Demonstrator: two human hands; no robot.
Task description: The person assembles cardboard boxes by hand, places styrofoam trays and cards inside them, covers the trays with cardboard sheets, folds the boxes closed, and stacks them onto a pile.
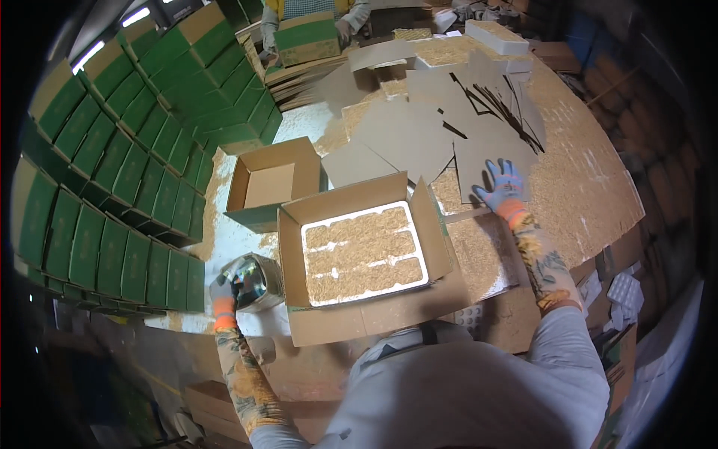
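An open cardboard box (374, 320) stands before me with its flaps spread. Inside it sits a white foam tray (422, 268) filled with wood shavings or sawdust. To the left of the box, my left hand (222, 290), in a grey and orange glove, grips what looks like a tape dispenser with a wide roll of packing tape (268, 283). Its fingers are partly hidden. My right hand (504, 188), gloved in the same way, is spread palm down on a flat grey cardboard sheet (477, 168), holding nothing.
A second open box (300, 196) stands behind the first. Stacked green cartons (132, 163) wall the left side. Dark cardboard strips (505, 112) lie on more sheets. Filled foam trays (493, 42) stand at the far end. Across the table, a person holds a green carton (307, 40).
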